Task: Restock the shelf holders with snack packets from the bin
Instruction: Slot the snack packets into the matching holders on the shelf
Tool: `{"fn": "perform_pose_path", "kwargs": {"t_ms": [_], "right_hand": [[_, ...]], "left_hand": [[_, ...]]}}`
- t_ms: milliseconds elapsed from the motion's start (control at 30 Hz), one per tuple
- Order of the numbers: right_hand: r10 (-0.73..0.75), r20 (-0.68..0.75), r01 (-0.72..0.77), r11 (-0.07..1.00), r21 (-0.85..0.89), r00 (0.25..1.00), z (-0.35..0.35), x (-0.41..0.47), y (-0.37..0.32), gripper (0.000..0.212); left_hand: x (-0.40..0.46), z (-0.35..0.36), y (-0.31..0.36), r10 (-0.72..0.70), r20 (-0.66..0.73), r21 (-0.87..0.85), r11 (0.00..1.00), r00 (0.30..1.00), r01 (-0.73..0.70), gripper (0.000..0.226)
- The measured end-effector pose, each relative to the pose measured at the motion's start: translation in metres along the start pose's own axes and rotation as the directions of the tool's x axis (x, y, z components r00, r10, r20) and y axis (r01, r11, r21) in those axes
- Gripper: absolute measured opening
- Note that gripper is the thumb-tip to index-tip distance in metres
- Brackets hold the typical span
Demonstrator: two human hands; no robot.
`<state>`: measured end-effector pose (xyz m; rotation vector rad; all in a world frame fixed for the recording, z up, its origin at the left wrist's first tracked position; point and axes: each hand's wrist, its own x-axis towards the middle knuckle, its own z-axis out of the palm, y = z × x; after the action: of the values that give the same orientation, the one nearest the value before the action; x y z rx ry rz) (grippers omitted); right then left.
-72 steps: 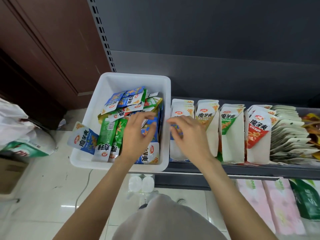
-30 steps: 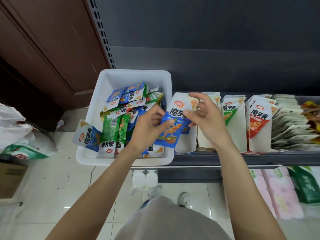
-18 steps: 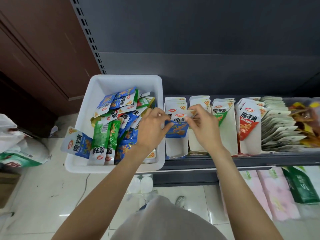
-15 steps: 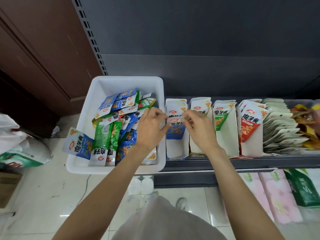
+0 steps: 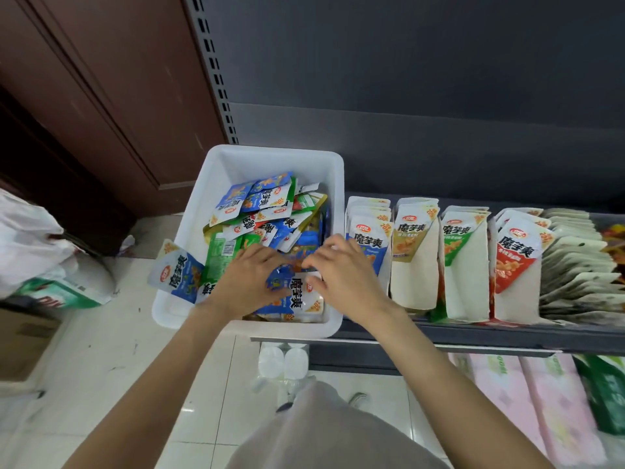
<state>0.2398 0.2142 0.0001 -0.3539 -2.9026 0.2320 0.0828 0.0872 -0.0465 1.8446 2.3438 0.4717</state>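
Reaching into the white bin [image 5: 236,157], we have both hands down among the loose snack packets [image 5: 267,211], which lie heaped in a mixed pile of blue and green. Our left hand [image 5: 248,282] lies on the pile with its fingers spread and bent over the wrappers; our right hand [image 5: 341,277] hovers beside it, fingers curled toward a blue packet [image 5: 297,296] near the bin's front wall, though we cannot tell whether either hand has a real hold yet. The shelf holders [image 5: 414,279] stand just right of the bin, blue nearest, then yellow, green and red. We judge the main risk to be grabbing the wrong colour from such a jumble, or lifting several slippery packets at once and dropping some. One blue packet [image 5: 176,272] already hangs over the bin's left rim, and our stirring could tip it onto the floor [image 5: 101,350].
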Motion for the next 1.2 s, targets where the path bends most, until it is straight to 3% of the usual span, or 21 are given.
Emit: {"fn": "perform_pose_path", "kwargs": {"t_ms": [67,100,167,233,400,500,567,633,800,867,933,1000,1067,1200], "right_hand": [[-0.015,0.206,0.05,0.985,-0.168,0.978,0.007,0.01,-0.011,0.042],[0.0,0.268,0.066,0.97,-0.235,0.964,0.009,0.015,-0.014,0.051],[0.034,0.347,0.085,0.943,-0.322,0.937,0.014,0.019,-0.018,0.066],[0.063,0.388,0.095,0.922,-0.376,0.919,0.017,0.019,-0.02,0.07],[0.12,0.273,-0.027,0.947,-0.32,0.955,0.021,0.021,-0.022,0.027],[0.276,0.074,-0.279,0.96,0.028,0.958,0.012,0.021,-0.016,0.013],[0.449,0.014,-0.419,0.823,0.383,0.894,-0.001,0.019,-0.013,0.007],[0.574,-0.036,-0.419,0.637,0.647,0.818,-0.013,0.014,-0.01,0.004],[0.821,0.014,-0.335,0.218,0.917,0.571,-0.035,-0.005,-0.008,0.012],[0.859,0.126,-0.282,0.022,0.959,0.497,-0.042,-0.016,-0.005,0.016],[0.869,0.182,-0.208,-0.093,0.974,0.46,-0.048,-0.031,-0.001,0.017],[0.894,0.118,-0.198,-0.033,0.98,0.433,-0.055,-0.044,0.003,0.015],[0.906,-0.006,-0.259,0.127,0.958,0.423,-0.064,-0.055,0.007,0.012],[0.858,-0.116,-0.257,0.275,0.927,0.5,-0.074,-0.067,0.017,0.013]], "left_hand": [[-0.001,-0.003,0.0,-0.054,0.228,0.143,0.99,0.972,0.021,0.071],[0.0,-0.004,0.002,-0.07,0.277,0.228,0.974,0.958,0.005,0.077],[0.005,-0.004,0.006,-0.077,0.312,0.343,0.939,0.947,-0.037,0.082],[0.011,-0.003,0.005,-0.068,0.31,0.354,0.934,0.948,-0.049,0.081],[0.018,0.001,0.001,-0.053,0.341,0.229,0.973,0.938,-0.028,0.071],[0.015,-0.001,-0.006,-0.021,0.186,-0.086,0.996,0.982,0.037,0.057],[0.013,-0.008,-0.004,-0.108,0.063,-0.427,0.896,0.992,0.125,0.036],[0.016,-0.017,0.006,-0.176,0.046,-0.675,0.72,0.983,0.161,0.015],[0.031,-0.035,0.04,-0.105,0.045,-0.87,0.485,0.993,0.091,0.015],[0.034,-0.039,0.055,-0.037,0.054,-0.887,0.457,0.998,0.065,0.015],[0.037,-0.04,0.07,0.033,0.053,-0.9,0.435,0.998,0.034,0.018],[0.04,-0.038,0.084,0.074,0.042,-0.906,0.424,0.996,0.006,0.021],[0.044,-0.032,0.095,0.061,-0.012,-0.904,0.427,0.998,-0.037,0.022],[0.052,-0.019,0.113,-0.068,-0.007,-0.952,0.306,0.998,0.014,0.014]]}}
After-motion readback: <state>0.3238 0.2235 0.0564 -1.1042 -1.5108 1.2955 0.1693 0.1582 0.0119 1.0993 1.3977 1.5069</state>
